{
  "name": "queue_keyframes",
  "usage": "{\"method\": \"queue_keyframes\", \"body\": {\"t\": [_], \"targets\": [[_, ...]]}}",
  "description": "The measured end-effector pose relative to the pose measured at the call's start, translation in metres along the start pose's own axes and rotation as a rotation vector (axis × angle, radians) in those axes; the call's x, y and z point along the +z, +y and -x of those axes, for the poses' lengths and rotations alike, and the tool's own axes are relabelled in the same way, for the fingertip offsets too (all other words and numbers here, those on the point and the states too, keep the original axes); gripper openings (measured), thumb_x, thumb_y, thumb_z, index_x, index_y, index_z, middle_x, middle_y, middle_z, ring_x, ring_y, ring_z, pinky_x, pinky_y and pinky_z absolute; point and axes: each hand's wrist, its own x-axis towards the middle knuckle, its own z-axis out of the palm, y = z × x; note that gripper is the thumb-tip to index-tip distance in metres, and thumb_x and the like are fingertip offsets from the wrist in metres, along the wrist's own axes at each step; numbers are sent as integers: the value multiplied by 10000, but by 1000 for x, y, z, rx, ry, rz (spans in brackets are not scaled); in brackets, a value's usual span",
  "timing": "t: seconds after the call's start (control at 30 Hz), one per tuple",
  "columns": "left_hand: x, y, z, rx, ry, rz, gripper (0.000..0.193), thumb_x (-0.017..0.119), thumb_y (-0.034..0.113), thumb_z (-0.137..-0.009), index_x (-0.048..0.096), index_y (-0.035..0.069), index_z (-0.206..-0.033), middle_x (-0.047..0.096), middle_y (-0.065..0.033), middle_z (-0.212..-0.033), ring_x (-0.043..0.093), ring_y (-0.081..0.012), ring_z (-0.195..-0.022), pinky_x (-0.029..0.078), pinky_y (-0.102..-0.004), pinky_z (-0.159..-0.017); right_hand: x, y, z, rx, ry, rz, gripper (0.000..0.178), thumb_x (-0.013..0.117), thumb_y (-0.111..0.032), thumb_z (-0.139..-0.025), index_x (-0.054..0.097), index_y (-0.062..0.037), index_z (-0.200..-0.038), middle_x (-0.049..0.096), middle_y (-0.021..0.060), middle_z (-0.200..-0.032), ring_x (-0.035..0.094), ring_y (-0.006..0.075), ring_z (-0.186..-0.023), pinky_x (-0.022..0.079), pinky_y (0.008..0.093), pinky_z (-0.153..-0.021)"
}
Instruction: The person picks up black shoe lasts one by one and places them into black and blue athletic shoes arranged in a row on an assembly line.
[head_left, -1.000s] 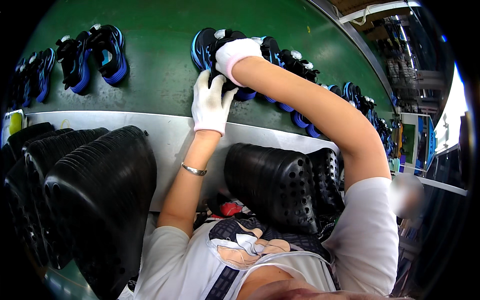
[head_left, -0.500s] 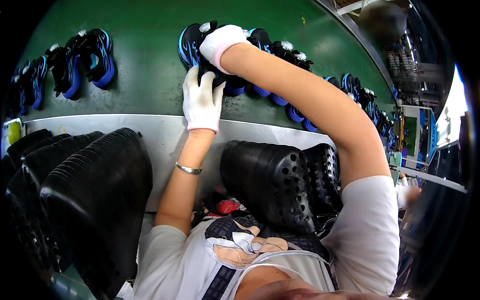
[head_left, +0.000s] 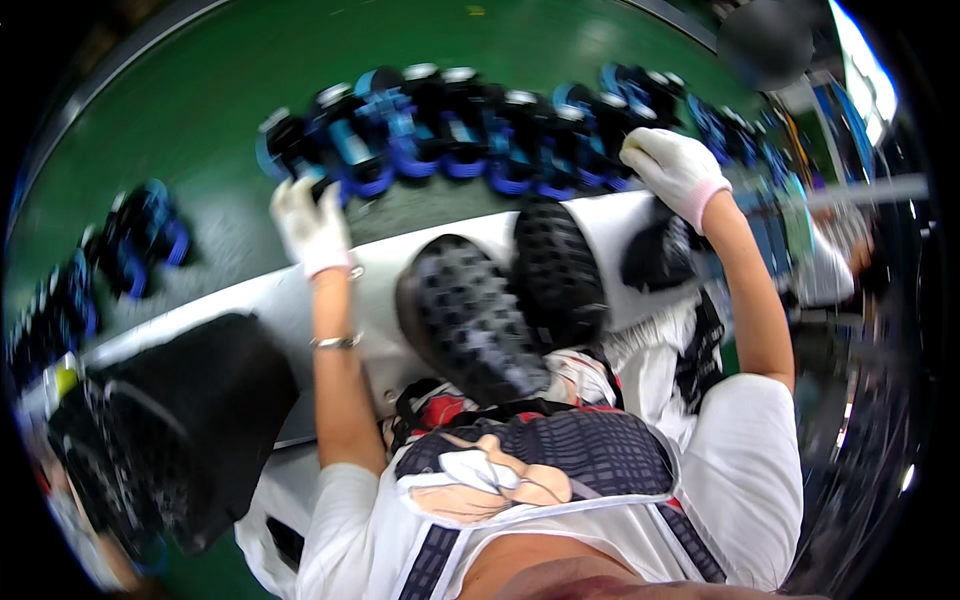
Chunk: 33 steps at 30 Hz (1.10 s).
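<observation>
My left hand (head_left: 310, 228), in a white glove, is at the left end of a row of black and blue shoes. Its fingers are apart, with the tips by the near end of the first shoe (head_left: 292, 150); blur hides whether they touch it. To the right, my right hand (head_left: 676, 172), gloved too, is raised over the table's near edge, close to other shoes (head_left: 590, 140). Its fingers are curled together, and whatever they may hold cannot be made out. White tufts show at the tops of several shoes.
The shoes stand on a green table (head_left: 230, 90) with a metal edge strip (head_left: 380, 250). Two dark, knobbly rounded pieces (head_left: 470, 315) stand before me. Stacked black moulded pieces (head_left: 200, 400) are at the left. More shoes (head_left: 150, 230) are at the far left.
My right hand has left the shoes beside my left hand and swung right, toward me. My left hand has shifted left in the picture. The whole view has turned and blurred.
</observation>
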Motion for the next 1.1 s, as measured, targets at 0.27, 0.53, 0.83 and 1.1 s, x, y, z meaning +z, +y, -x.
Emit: {"method": "queue_keyframes", "body": {"t": [0.27, 0.53, 0.83, 1.1], "targets": [[-35, -28, -20, 6, -212, -72, 311, 677, 262, -854, 647, 47, -1077, 548, -191, -1205, 527, -346, -1122, 401, -411, -986, 10, 105, 119, 577, 236, 39, 284, 533, -312, -901, 649, -67, -986, 659, 169, -948, 617, 359, -912, 483, 407, -788], [-47, -47, -34, -68, -295, -217, 367, 625, 280, -889, 618, 58, -1181, 545, -178, -1211, 572, -317, -1046, 449, -386, -918, 77, 158, 170, 576, 233, -3, 300, 585, -200, -842, 600, -134, -1134, 587, 125, -1088, 567, 317, -1046, 467, 374, -891], [-60, -36, -31, 230, -160, -363, 463, 664, 243, -835, 567, 40, -1239, 557, -235, -1185, 544, -393, -1083, 435, -438, -953, 94, 179, 166, 397, 244, -9, 323, 595, -85, -798, 577, -132, -1116, 567, 105, -1116, 562, 314, -1049, 463, 377, -885], [-79, 1, -20, 149, -66, -321, 430, 658, 229, -845, 590, 39, -1225, 560, -206, -1183, 560, -348, -1060, 441, -409, -937, 50, 163, 172, 445, 376, -137, 320, 645, -68, -788, 595, -82, -1104, 583, 89, -1115, 620, 256, -959, 490, 329, -847]]}}
